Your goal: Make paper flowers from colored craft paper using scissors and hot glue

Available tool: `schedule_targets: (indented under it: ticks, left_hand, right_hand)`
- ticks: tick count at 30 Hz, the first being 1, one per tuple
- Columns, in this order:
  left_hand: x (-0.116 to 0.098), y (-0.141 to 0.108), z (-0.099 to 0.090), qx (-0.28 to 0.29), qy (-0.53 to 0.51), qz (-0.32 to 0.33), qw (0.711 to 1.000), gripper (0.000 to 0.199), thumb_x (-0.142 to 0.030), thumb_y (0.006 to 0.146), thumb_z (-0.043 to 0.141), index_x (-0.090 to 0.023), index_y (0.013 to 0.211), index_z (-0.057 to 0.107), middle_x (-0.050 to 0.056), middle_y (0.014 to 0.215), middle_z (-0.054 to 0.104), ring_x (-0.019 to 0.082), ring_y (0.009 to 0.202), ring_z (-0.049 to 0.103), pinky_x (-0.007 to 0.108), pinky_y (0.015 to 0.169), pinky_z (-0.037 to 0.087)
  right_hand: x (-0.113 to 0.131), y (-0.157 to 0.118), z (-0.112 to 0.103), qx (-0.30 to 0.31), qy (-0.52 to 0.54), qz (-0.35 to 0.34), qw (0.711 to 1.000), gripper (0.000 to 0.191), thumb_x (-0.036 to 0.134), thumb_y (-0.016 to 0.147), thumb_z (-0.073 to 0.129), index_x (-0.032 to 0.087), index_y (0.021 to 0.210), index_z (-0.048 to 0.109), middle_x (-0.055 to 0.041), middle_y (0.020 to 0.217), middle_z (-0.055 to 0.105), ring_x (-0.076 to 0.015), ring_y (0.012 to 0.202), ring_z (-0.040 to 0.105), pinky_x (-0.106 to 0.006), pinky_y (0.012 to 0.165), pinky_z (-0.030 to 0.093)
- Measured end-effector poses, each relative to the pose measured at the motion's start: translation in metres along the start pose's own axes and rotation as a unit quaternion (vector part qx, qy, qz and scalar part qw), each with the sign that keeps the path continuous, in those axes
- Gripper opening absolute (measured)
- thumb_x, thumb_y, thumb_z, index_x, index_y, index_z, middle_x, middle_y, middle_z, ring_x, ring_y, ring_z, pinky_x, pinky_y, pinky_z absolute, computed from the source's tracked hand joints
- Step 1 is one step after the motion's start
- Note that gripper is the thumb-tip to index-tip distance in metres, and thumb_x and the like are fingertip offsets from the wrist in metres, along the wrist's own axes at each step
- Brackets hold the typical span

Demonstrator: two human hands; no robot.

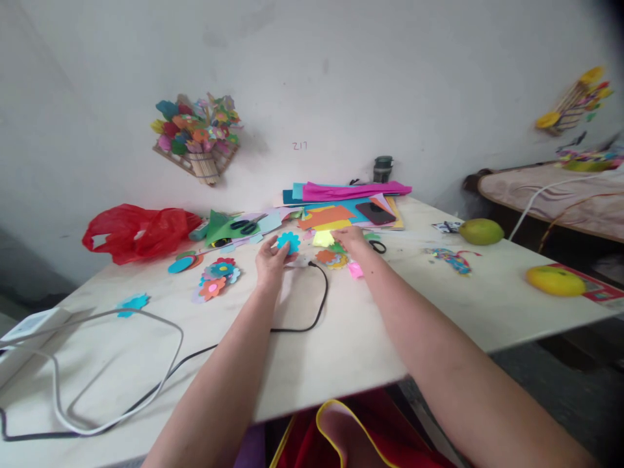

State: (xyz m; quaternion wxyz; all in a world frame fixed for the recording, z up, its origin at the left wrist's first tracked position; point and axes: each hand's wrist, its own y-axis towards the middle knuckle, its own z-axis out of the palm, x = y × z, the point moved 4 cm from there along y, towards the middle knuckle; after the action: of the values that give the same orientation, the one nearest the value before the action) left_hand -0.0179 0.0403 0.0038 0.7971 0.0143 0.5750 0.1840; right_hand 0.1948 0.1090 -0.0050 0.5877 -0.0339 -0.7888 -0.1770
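Note:
In the head view, my left hand (270, 261) pinches a blue paper flower (288, 243) by its edge, held upright above the table. My right hand (351, 240) has its fingers closed at the edge of a bright yellow paper piece (323, 238). Below it lie an orange paper flower (325, 258) and other cut flowers, partly covered by the hand. A pink paper piece (355, 270) is beside my right wrist. To the left, several layered paper flowers (214, 286) with coloured centres lie in a group.
Black-handled scissors (247, 225) lie on green and pale paper. Coloured sheets (358, 190) and a phone (375, 213) are at the back. A red plastic bag (139, 233) sits left. A black cable (322, 302) crosses under my left arm. Two mangoes (481, 231) rest right.

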Motion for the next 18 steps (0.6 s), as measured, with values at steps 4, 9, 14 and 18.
schedule_targets:
  ticks: [4, 9, 14, 18]
  left_hand:
    - [0.001, 0.000, 0.001, 0.024, -0.009, -0.020, 0.999, 0.038, -0.033, 0.055, 0.077, -0.013, 0.074, 0.050, 0.000, 0.058, 0.062, 0.015, 0.053, 0.063, 0.028, 0.056, 0.053]
    - [0.001, 0.000, 0.000, 0.029, -0.009, -0.021, 0.999, 0.038, -0.037, 0.054, 0.077, -0.015, 0.069, 0.049, 0.001, 0.056, 0.061, 0.017, 0.054, 0.064, 0.028, 0.054, 0.053]
    - [0.001, -0.001, 0.000, 0.031, -0.007, -0.017, 0.999, 0.041, -0.041, 0.051, 0.077, -0.015, 0.067, 0.049, 0.000, 0.055, 0.061, 0.016, 0.052, 0.063, 0.027, 0.054, 0.053]
    - [-0.001, -0.001, 0.000, 0.024, -0.011, -0.016, 1.000, 0.043, -0.041, 0.049, 0.078, -0.015, 0.066, 0.048, 0.000, 0.056, 0.061, 0.015, 0.050, 0.062, 0.027, 0.053, 0.053]
  right_hand:
    - [-0.008, 0.009, -0.003, -0.020, -0.059, -0.003, 0.998, 0.031, 0.035, 0.071, 0.055, 0.017, 0.046, 0.048, 0.0025, 0.042, 0.044, -0.0090, 0.040, 0.038, -0.023, 0.043, 0.027]
    - [-0.007, 0.013, -0.013, -0.046, -0.053, -0.056, 0.996, 0.030, 0.034, 0.075, 0.049, 0.018, 0.049, 0.047, 0.0030, 0.044, 0.042, -0.0098, 0.043, 0.038, -0.023, 0.043, 0.028]
    - [0.010, -0.003, -0.002, 0.035, 0.015, -0.031, 0.999, 0.012, 0.020, 0.075, 0.051, 0.014, 0.071, 0.060, 0.0004, 0.059, 0.058, -0.0081, 0.045, 0.044, -0.020, 0.042, 0.034]
    - [0.026, -0.019, 0.005, 0.101, 0.087, -0.003, 0.991, 0.014, 0.006, 0.070, 0.054, 0.014, 0.082, 0.059, 0.0008, 0.061, 0.061, -0.0070, 0.043, 0.049, -0.018, 0.040, 0.037]
